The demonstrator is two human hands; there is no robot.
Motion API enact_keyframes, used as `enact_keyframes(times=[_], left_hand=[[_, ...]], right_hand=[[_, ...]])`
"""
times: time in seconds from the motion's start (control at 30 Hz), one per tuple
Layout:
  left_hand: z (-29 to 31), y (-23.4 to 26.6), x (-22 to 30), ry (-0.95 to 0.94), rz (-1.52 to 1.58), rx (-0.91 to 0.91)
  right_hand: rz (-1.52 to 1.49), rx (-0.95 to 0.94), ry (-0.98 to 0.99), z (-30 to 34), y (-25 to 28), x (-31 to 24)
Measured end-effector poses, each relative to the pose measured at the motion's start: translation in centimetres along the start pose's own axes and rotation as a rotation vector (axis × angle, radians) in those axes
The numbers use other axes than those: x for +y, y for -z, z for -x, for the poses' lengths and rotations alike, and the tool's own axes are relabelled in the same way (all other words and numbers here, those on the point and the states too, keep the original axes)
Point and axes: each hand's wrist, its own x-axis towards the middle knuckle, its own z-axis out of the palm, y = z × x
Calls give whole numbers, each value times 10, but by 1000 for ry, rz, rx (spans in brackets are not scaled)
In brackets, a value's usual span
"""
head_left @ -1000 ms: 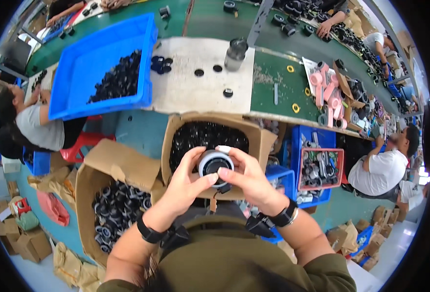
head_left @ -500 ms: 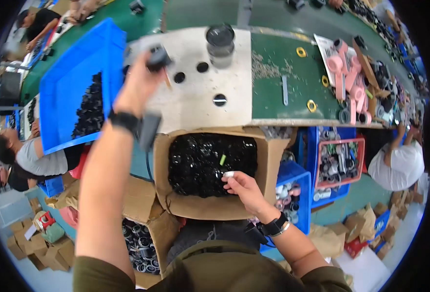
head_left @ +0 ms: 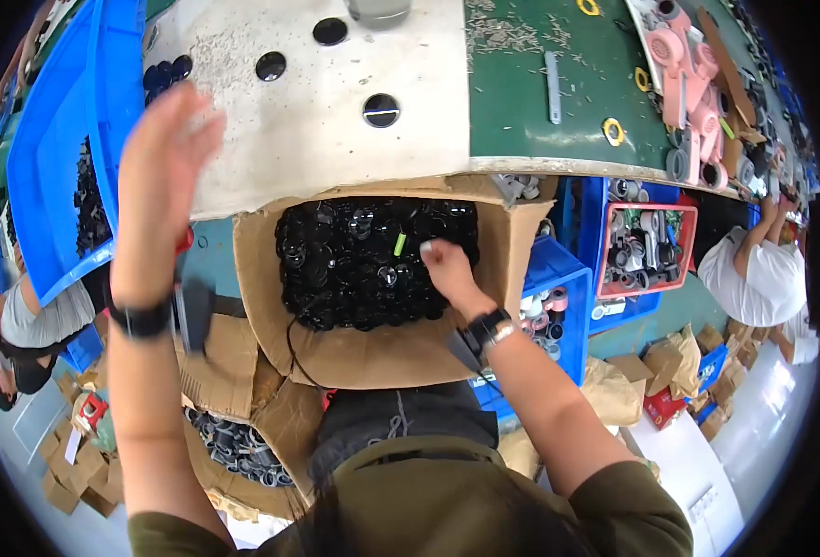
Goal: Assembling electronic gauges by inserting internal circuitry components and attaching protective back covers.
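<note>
My left hand (head_left: 170, 153) is raised over the left end of the white board (head_left: 326, 144). Motion smears it, but its fingers look stretched out with nothing in them. Close beyond it lie several black discs (head_left: 163, 76). My right hand (head_left: 449, 269) is over a cardboard box (head_left: 382, 357) of glossy black round pieces (head_left: 336, 251). Its fingers are pinched together, and a small white spot shows at the fingertips; whether it is held or worn, I cannot tell. A small light-green piece (head_left: 400, 244) rests on the black pieces, just left of that hand.
A blue bin (head_left: 104, 111) with black parts stands at the left. Three black discs are spread over the board, near a transparent container (head_left: 378, 11). Right of it lie a grey strip (head_left: 553, 88), yellow rings (head_left: 613, 132) and pink housings (head_left: 677, 70). A person (head_left: 754, 277) works at the right.
My left hand has let go of the dark round part, which I no longer see. The view has shifted nearer the box, and my right hand stays over the black pieces, still pinched.
</note>
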Motion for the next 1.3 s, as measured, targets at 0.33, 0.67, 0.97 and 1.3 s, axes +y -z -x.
enact_keyframes(times=[0.33, 0.67, 0.97, 1.3], left_hand=[[240, 61, -58, 418, 82, 315], [367, 274, -50, -87, 255, 1084], [315, 367, -260, 275, -784, 934], [272, 389, -306, 622, -1410, 366]], right_hand=[[457, 103, 19, -77, -46, 27], [-94, -222, -73, -20, 0, -1], [-9, -177, 14, 54, 13, -47], [304, -170, 216, 108, -7, -78]])
